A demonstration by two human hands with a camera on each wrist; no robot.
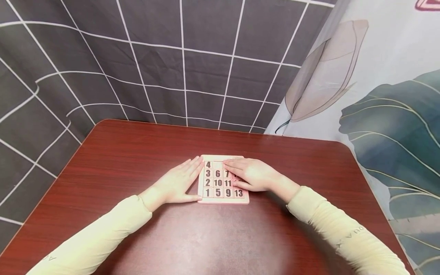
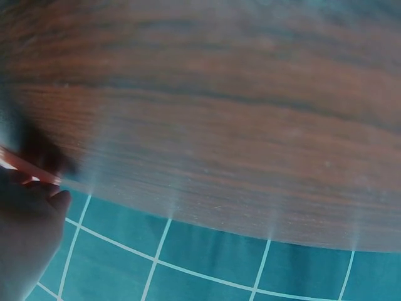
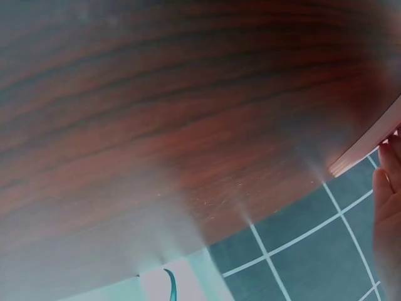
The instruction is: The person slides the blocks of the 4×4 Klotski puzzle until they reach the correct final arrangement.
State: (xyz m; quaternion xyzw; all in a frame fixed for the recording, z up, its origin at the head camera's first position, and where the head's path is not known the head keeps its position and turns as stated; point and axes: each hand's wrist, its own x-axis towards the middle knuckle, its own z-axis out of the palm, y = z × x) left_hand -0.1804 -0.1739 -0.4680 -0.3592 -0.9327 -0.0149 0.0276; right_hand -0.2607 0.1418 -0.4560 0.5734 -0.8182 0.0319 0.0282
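A number slide puzzle (image 1: 218, 183) in a pale frame lies flat on the table, its black digits upright in the head view. The bottom row reads 1, 5, 9, 13; a blank space sits right of the 4 in the top row. My left hand (image 1: 177, 185) touches the puzzle's left edge with fingers stretched, thumb at the lower corner. Across the right side lies my right hand (image 1: 256, 175), its straight fingers over the tiles and hiding several. Each wrist view catches only part of a hand and the puzzle's edge (image 3: 363, 143).
The reddish-brown wooden table (image 1: 137, 152) has rounded far corners. Behind it hangs a dark grey cloth (image 1: 209, 72) with white grid lines. At the right is a pale curtain (image 1: 388, 57) with large leaf patterns.
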